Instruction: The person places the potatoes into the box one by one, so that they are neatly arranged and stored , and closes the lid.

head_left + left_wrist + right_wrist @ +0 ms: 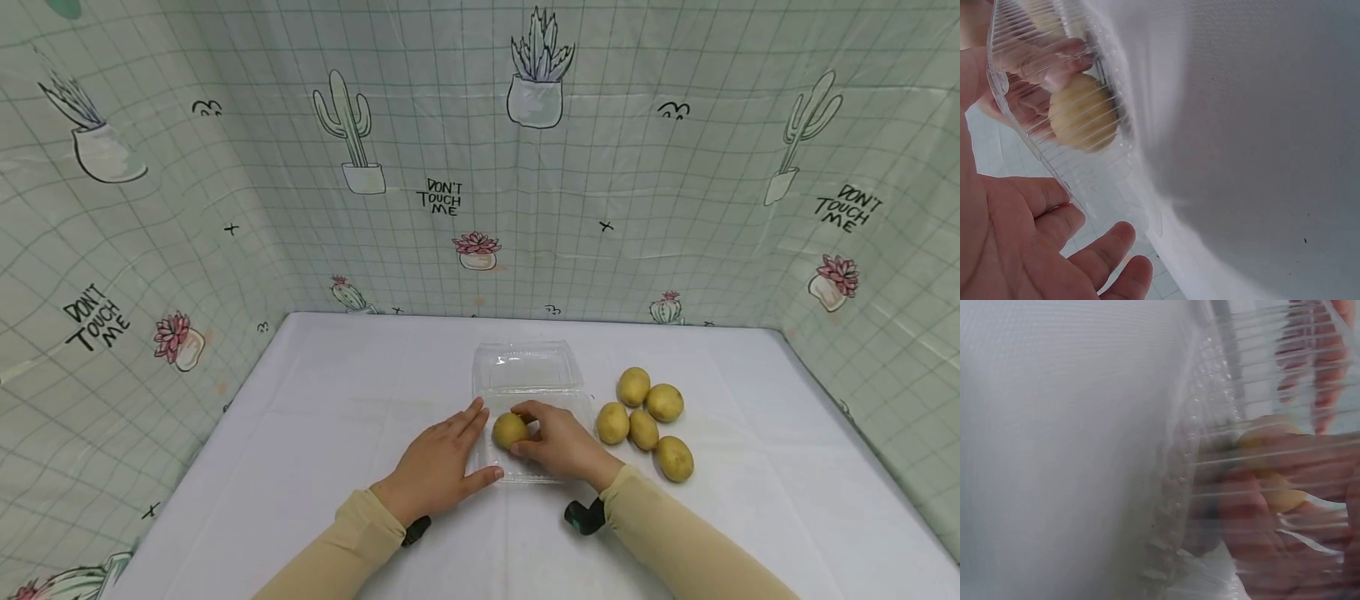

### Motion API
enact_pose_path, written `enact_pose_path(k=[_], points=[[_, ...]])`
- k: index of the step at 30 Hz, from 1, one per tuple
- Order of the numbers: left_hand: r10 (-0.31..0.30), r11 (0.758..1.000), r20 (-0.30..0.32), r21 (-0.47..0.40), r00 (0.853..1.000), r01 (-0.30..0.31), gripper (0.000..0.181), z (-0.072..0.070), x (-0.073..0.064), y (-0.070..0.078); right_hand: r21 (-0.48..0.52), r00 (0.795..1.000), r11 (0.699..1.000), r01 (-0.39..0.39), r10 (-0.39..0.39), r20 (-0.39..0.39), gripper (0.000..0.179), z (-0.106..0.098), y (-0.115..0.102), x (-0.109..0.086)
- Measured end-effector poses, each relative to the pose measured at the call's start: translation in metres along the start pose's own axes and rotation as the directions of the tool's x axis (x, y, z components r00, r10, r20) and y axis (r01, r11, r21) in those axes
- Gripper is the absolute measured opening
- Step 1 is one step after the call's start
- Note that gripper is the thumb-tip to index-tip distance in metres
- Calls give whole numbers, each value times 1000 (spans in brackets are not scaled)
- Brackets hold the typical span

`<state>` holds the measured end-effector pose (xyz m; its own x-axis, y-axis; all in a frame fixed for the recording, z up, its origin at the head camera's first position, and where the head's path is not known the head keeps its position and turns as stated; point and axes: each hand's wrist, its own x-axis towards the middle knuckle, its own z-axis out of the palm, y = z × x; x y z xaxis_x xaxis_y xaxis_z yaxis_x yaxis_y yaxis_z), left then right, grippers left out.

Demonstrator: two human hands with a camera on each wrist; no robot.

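A clear plastic clamshell box point(527, 367) lies with its lid folded back on the white table. Inside its base my right hand point(557, 439) holds a potato point(509, 430) between thumb and fingers. My left hand point(438, 462) rests along the box's left side, its fingers straight and touching the rim. Through the ribbed wall in the left wrist view, the potato point(1084, 114) shows low in the box, and the left hand point(1029, 237) has its fingers extended. The right wrist view shows the right hand point(1285, 506) blurred behind the clear wall, fingers around the potato.
Several loose potatoes point(643, 429) lie in a cluster just right of the box. Dark wrist straps point(584, 517) show beneath the forearms. A patterned cloth point(480, 167) hangs behind and along both sides of the white table point(360, 400).
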<state>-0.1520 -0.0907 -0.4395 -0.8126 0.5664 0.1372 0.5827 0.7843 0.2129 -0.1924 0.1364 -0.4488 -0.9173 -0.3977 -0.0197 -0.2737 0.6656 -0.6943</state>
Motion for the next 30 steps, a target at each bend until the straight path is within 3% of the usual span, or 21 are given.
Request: enact_pose_path(k=[19, 30], points=[[19, 1000, -31, -1, 999, -19, 80, 3, 0, -1, 38, 1000, 999, 19, -19, -3, 50, 3, 2, 3], [13, 1000, -16, -13, 1000, -13, 80, 3, 0, -1, 25, 1000, 999, 26, -26, 10, 47, 4, 1, 6]])
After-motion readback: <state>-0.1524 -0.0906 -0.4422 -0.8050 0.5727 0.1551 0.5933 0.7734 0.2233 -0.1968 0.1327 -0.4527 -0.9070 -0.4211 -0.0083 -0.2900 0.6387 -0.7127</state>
